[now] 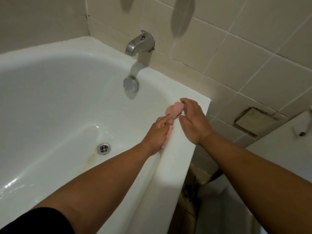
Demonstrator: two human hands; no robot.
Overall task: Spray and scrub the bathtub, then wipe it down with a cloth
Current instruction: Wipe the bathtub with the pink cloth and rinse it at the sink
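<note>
Cloth (174,109): pink, crumpled, bunched on white bathtub (177,149) rim nr the corner. L hand (157,132) fingers curl round its lower end; R hand (192,120) fingers pinch upper wad.

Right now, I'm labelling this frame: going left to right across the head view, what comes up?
Tub drain, overflow cap, left hand, right hand, damaged wall tile. The pink cloth, held by both hands, overlaps them.
</note>
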